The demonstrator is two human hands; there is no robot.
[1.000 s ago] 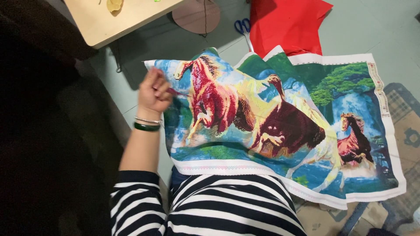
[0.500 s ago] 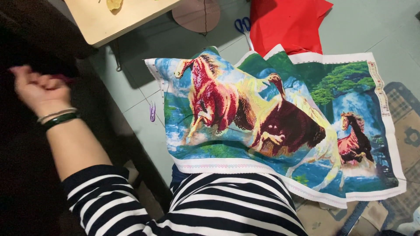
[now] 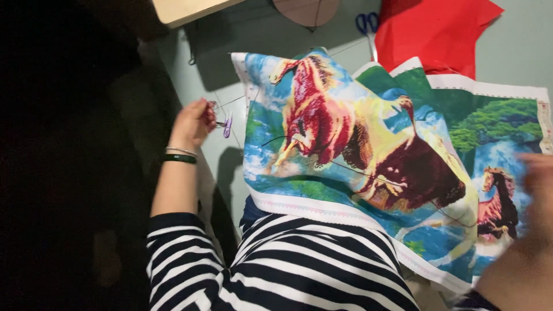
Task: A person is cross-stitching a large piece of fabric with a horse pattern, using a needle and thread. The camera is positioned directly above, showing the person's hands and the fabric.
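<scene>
Bare floor [image 3: 230, 155] (beside embroidery [image 3: 357, 150])

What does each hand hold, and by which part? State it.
The left hand pinches a thread in its fingers, a small purple clip hanging beside them. The right hand is blurred over the embroidered cloth; cannot tell.

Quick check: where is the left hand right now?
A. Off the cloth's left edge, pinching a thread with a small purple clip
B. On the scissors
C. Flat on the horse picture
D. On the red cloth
A: the left hand is beside the cloth, pinching a thread where a purple clip hangs.
</scene>
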